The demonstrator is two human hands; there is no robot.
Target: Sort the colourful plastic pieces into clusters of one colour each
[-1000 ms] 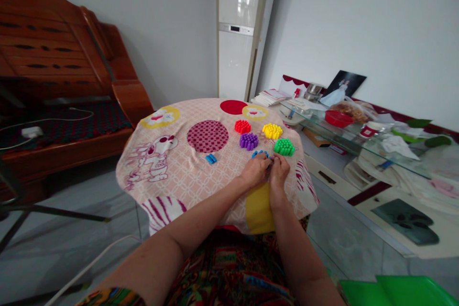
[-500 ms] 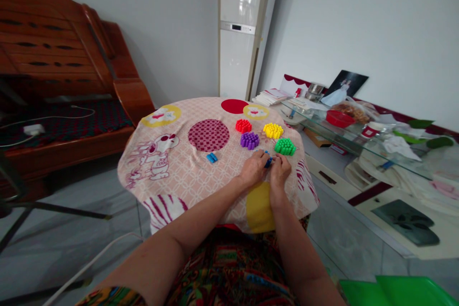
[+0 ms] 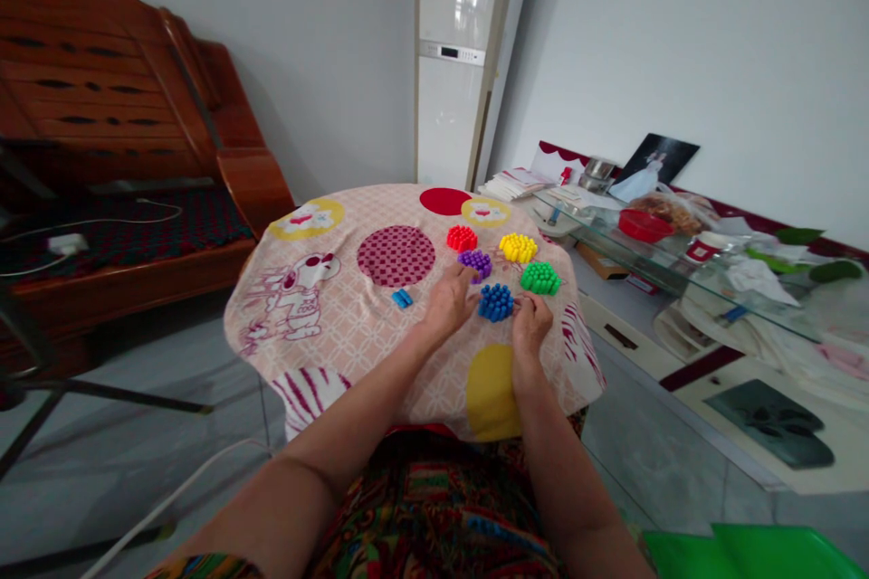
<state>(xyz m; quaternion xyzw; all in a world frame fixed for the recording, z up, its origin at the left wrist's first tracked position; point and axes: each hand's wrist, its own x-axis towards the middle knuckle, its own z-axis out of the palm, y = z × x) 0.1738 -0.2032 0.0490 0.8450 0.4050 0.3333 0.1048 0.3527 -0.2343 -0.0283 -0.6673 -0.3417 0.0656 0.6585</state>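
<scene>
A tight cluster of small blue pegs (image 3: 496, 302) with rounded tops stands on the patterned tablecloth (image 3: 380, 348), between my two hands. My left hand (image 3: 448, 300) is left of it, its fingers apart and reaching toward the near edge of the purple peg cluster (image 3: 475, 264). Close against the blue cluster's right side, my right hand (image 3: 532, 321) has its fingers curled together; what they pinch, if anything, is too small to make out. A few lighter blue pieces (image 3: 402, 298) lie flat, farther left.
Behind the blue cluster stand red pegs (image 3: 463, 239), yellow pegs (image 3: 518, 247) and green pegs (image 3: 540, 278). To the right is a glass-topped cabinet (image 3: 669, 276) with a red bowl (image 3: 644, 226) and papers. A wooden bench (image 3: 251, 181) is at left.
My left hand has moved left, off the blue pegs and toward the purple ones, uncovering the whole blue cluster. My right hand has stayed nearly in place.
</scene>
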